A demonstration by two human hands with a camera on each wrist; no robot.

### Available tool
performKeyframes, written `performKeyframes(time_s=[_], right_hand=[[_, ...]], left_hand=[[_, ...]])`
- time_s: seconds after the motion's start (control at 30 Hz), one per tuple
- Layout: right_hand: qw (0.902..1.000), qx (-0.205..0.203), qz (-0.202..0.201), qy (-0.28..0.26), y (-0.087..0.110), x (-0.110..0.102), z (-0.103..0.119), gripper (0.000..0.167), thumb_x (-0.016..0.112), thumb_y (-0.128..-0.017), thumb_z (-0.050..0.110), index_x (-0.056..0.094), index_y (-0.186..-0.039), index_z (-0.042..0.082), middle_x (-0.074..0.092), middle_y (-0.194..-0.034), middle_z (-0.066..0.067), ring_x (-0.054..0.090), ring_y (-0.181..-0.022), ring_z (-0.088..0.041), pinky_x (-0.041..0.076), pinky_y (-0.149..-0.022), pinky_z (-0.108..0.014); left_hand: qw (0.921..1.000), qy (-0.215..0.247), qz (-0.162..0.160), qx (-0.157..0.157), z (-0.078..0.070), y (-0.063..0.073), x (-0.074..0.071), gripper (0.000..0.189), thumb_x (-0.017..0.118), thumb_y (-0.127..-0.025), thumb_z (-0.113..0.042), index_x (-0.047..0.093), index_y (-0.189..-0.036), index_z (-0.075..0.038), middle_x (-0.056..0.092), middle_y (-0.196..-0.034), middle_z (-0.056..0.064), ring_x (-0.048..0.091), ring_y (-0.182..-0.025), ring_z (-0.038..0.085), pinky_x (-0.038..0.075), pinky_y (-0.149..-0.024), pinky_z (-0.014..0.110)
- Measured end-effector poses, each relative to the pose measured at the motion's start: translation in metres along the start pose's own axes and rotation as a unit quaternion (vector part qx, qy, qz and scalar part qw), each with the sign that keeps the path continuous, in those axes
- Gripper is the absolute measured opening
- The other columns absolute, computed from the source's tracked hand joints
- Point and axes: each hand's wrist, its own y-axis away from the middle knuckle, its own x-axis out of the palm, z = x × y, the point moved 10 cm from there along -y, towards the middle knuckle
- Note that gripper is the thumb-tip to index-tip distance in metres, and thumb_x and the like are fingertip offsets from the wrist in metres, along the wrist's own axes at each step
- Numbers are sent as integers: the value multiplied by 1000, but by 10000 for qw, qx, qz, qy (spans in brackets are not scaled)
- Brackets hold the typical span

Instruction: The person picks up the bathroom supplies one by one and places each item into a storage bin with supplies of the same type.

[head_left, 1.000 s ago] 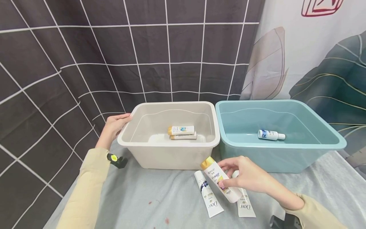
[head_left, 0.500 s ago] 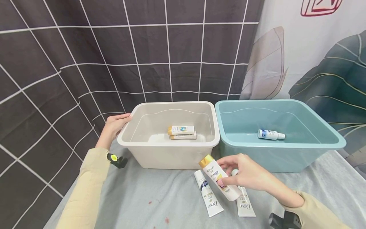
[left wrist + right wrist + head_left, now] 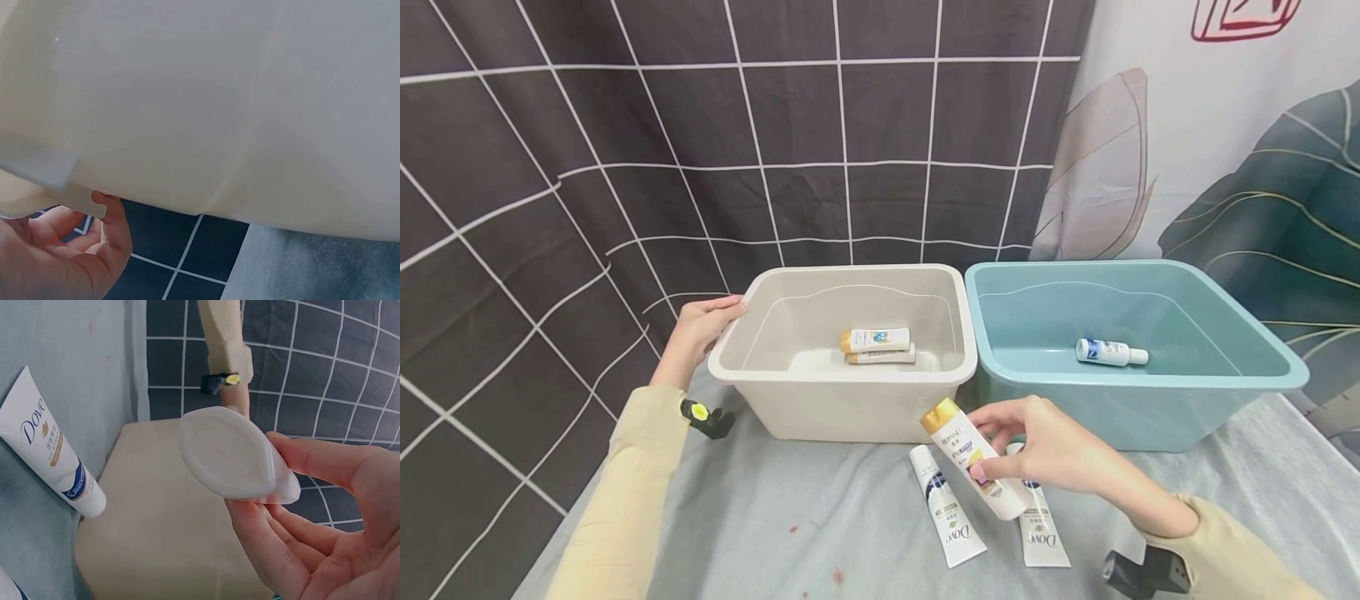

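Note:
My right hand [image 3: 1056, 446] pinches a white shampoo bottle with a gold cap [image 3: 955, 437] between thumb and fingers, tilted, cap toward the beige bin. In the right wrist view the white base of the bottle [image 3: 226, 453] faces the camera. Below it on the cloth lie two white Dove tubes: the left tube [image 3: 947, 508] shows whole, while the right tube [image 3: 1043, 533] is partly covered by the bottle and hand. My left hand [image 3: 703, 327] holds the left rim of the beige bin [image 3: 842, 408]; the left wrist view shows its fingers [image 3: 115, 219] curled at that rim.
Inside the beige bin lie two gold-capped white containers [image 3: 880, 340], one on the other. A blue bin [image 3: 1097, 412] stands beside it on the right, holding a small white and blue bottle [image 3: 1111, 352]. A dark checked curtain [image 3: 887, 117] hangs behind the bins.
The shampoo bottle in my right hand has risen slightly and shifted a little to the left. My left hand stays at the beige bin's rim.

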Motion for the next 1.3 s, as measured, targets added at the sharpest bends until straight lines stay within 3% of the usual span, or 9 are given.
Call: performKeyframes(time_s=[1.3], right_hand=[[9999, -121, 119, -32, -11, -11, 17, 44, 80, -75, 29, 68, -114, 12, 71, -89, 3, 65, -76, -6, 52, -64, -22]], left_hand=[[10000, 49, -34, -12, 1, -1, -1, 50, 59, -95, -27, 49, -140, -6, 49, -143, 18, 51, -129, 32, 46, -105, 39]])
